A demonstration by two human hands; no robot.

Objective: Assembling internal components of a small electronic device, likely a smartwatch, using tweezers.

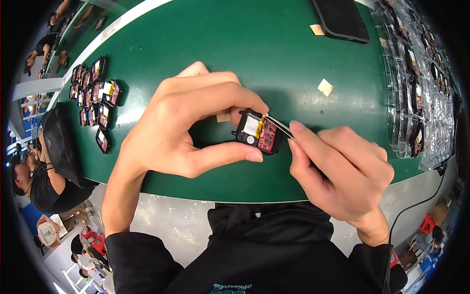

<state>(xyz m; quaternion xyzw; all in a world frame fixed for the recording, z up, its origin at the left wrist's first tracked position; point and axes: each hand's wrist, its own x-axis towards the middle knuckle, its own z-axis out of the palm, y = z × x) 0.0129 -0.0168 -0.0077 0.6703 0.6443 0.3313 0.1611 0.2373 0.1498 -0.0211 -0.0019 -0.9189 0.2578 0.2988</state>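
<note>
Between the thumb and fingers of my left hand (pixel 191 122) is a small black device housing (pixel 240 133), its inside facing up. A red circuit board (pixel 268 136), a silver battery cell with yellow tape and a round white disc show within it. My right hand (pixel 338 169) pinches metal tweezers (pixel 280 126). Their tips reach the upper edge of the housing, near the yellow tape and my left index finger. Whether the tips grip anything is too small to tell. A small beige paper piece (pixel 223 116) is partly hidden behind my left hand.
Several similar open housings (pixel 93 93) lie grouped on the green table (pixel 196 39) at the left. Clear plastic trays (pixel 416 93) holding more are stacked at the right. A black phone (pixel 341 19) lies at the far side, near a beige paper square (pixel 325 87). Other people sit beyond the left edge.
</note>
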